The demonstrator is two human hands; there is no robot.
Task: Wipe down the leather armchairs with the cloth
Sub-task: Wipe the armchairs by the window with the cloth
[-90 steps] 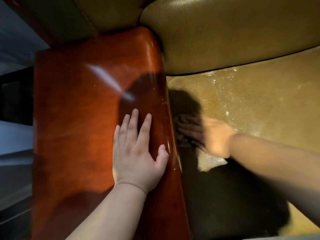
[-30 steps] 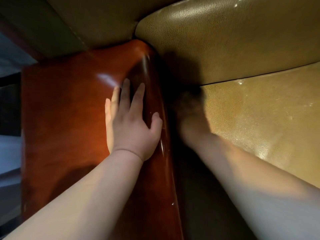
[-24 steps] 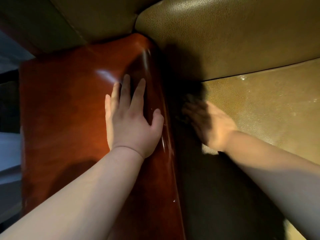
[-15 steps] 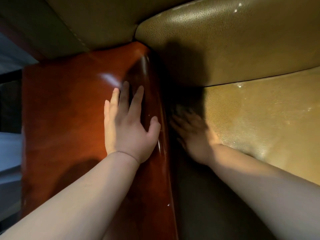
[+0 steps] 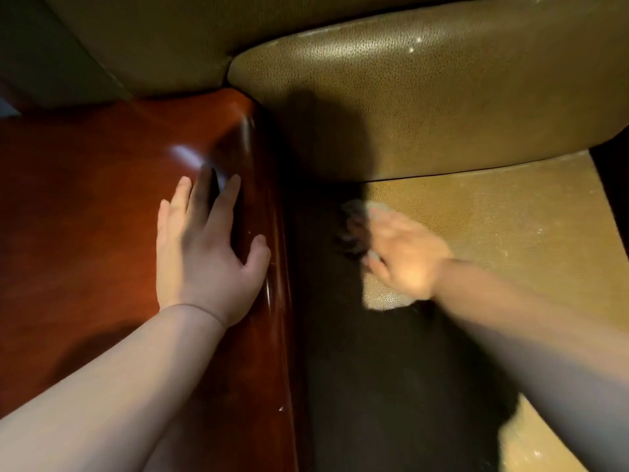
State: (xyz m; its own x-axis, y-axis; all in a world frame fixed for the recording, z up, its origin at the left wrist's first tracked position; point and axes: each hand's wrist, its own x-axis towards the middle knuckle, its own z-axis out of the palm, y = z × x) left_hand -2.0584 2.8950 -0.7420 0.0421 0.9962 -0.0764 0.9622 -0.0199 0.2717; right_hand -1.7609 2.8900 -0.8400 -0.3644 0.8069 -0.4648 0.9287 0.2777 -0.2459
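left hand [image 5: 204,257] flat on glossy red-brown armrest [image 5: 102,233], fingers [image 5: 221,199] straight and spread, thumb near the inner edge; bracing, holding nothing. right hand [image 5: 401,257] down on tan leather seat cushion [image 5: 510,233], blurred with motion, palm facing down, fingertips aimed toward the dark gap beside the armrest. cloth [image 5: 354,229] only partly seen: a dark, smeared bunch with a pale edge at and under the right fingertips, in the back left corner of the seat, just below the back cushion [image 5: 425,97]. right fingers look laid over the cloth and pressing, but curled or straight cannot be told through the blur.

key relation: cloth lies ahead of and left of the right palm, between it and the armrest's inner face. the seam where seat meets armrest runs away from the camera, near to far. right hand clearly the nearer one to the cloth; left hand apart from it, up on the armrest. likely step: wiping the seat edge along that seam.

hidden or unclear: heavy shadow over the near left part of the seat and the gap itself; cloth's full outline lost. other armchairs not in view.
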